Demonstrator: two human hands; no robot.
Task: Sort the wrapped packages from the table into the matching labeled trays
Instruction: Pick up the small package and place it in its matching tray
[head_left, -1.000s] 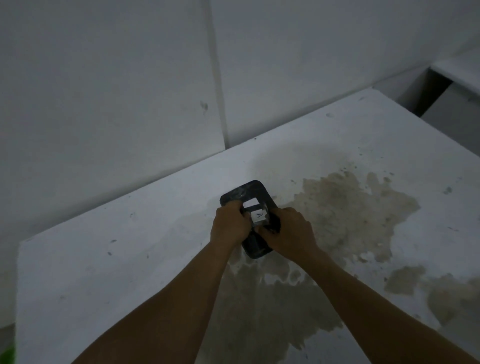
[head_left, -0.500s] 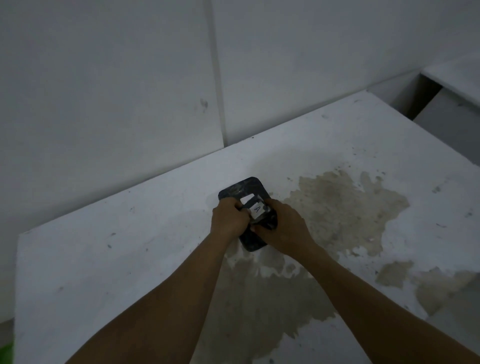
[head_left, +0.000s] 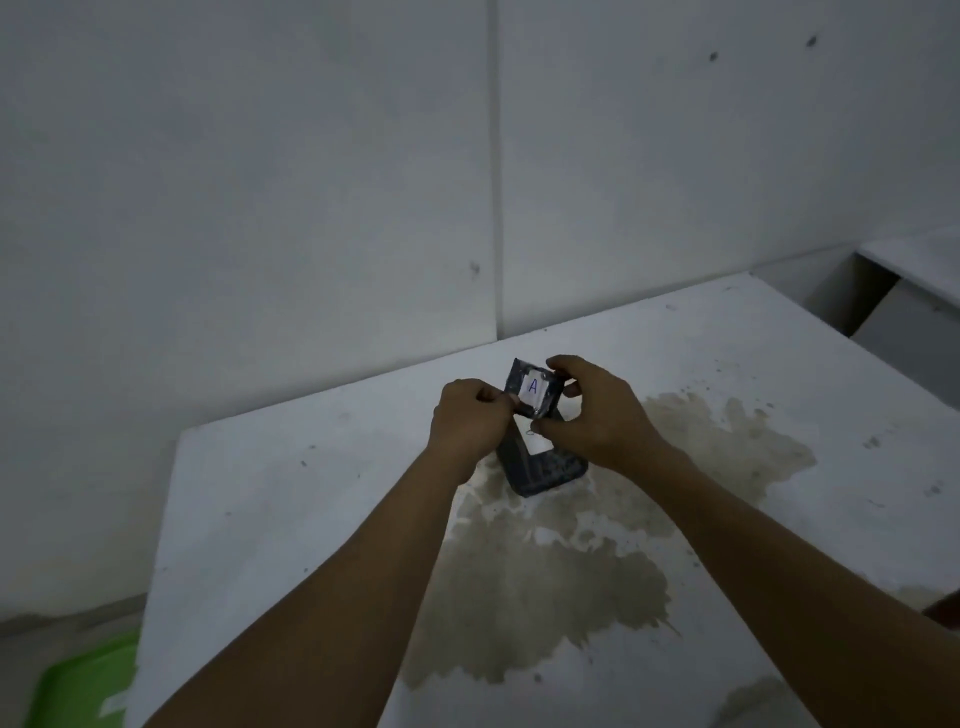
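Note:
A small dark wrapped package (head_left: 535, 389) with a white label reading "A" is held up above the white table (head_left: 291, 493). My left hand (head_left: 470, 421) pinches its left edge and my right hand (head_left: 597, 410) grips its right and lower edges. Under my hands a second dark wrapped package (head_left: 545, 465) with a white label lies flat on the table, partly hidden by my fingers. A green tray (head_left: 78, 686) shows at the bottom left, below the table's edge.
A large brownish stain (head_left: 545, 587) spreads over the table's middle and right. A white wall (head_left: 311, 182) rises right behind the table. Another white surface (head_left: 919, 260) stands at the far right across a dark gap.
Both hands have lifted the "A" package off the dark package below, which stays on the table. The camera has tilted up and the green tray has come into view.

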